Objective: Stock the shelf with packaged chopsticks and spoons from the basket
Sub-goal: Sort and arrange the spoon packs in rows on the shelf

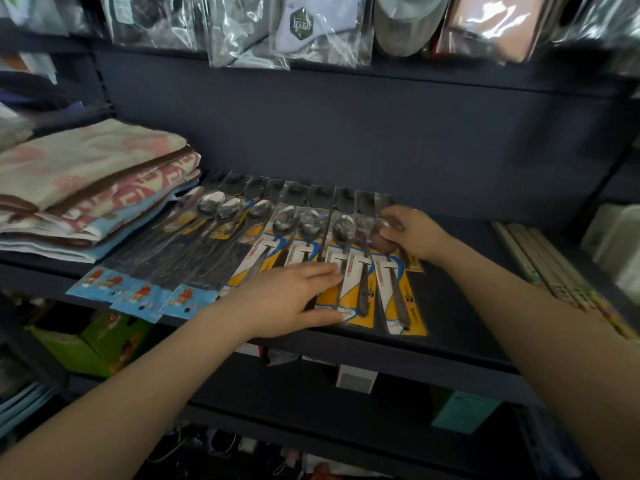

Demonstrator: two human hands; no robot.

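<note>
While the left hand (294, 299) lies flat at centre frame, seemingly steadying the yellow-carded steel spoon packs (360, 289) on the dark shelf (457, 306), the right hand (412, 233) pinches the rightmost clear-wrapped spoon pack (394, 292), apparently aligning the row.

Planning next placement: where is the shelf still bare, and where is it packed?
Bare shelf: the strip between the rightmost yellow-carded spoon pack and the chopstick packs. Crowded: spoon packs overlap from there left to the folded towels, under both the left hand and the right hand.
</note>
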